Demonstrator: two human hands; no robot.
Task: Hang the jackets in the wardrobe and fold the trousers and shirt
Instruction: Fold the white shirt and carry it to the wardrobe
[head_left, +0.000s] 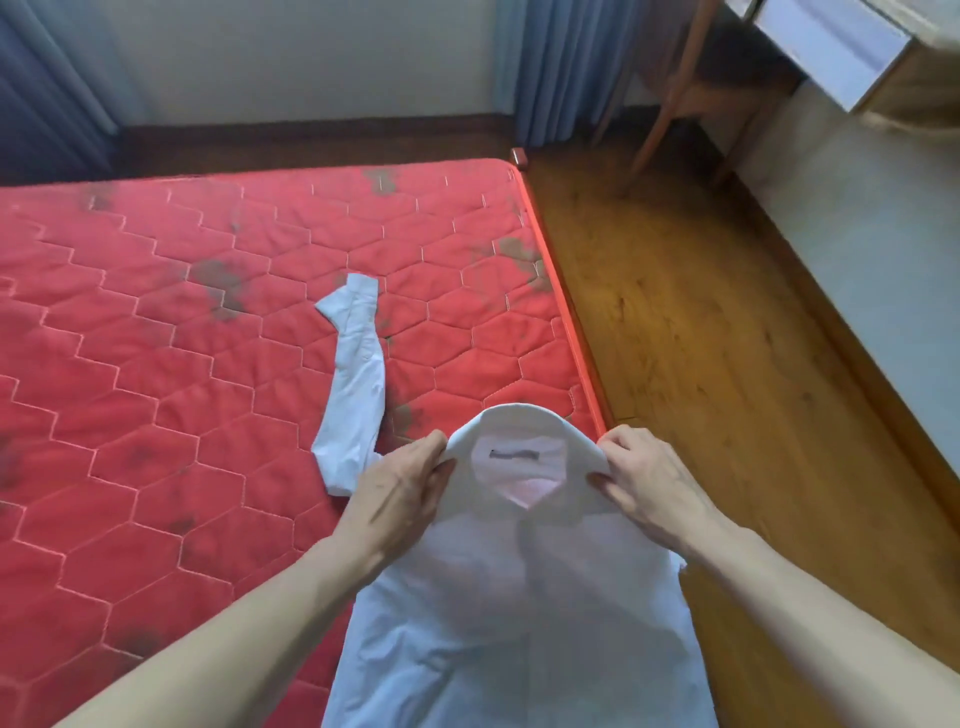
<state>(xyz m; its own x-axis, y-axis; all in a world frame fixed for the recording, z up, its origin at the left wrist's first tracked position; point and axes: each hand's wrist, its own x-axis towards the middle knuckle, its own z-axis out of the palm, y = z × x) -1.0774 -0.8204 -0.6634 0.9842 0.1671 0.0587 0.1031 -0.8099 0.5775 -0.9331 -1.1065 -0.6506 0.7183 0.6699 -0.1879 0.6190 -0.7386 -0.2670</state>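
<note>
A white shirt (514, 613) lies along the right side of the red mattress (171, 322), its collar pointing away from me and its label showing inside the neck. My left hand (400, 493) pinches the collar's left side. On the collar's right side my right hand (649, 478) grips the fabric near the shoulder. One sleeve (358, 384) stretches out to the left over the mattress, cuff at the far end. The other sleeve is hidden. The shirt's right edge hangs slightly past the mattress edge.
A red quilted mattress with dark stains fills the left. Wooden floor (701, 338) runs along its right edge. A wooden chair (680, 93) and a desk (852, 47) stand at the far right. Blue curtains (561, 67) hang at the back wall.
</note>
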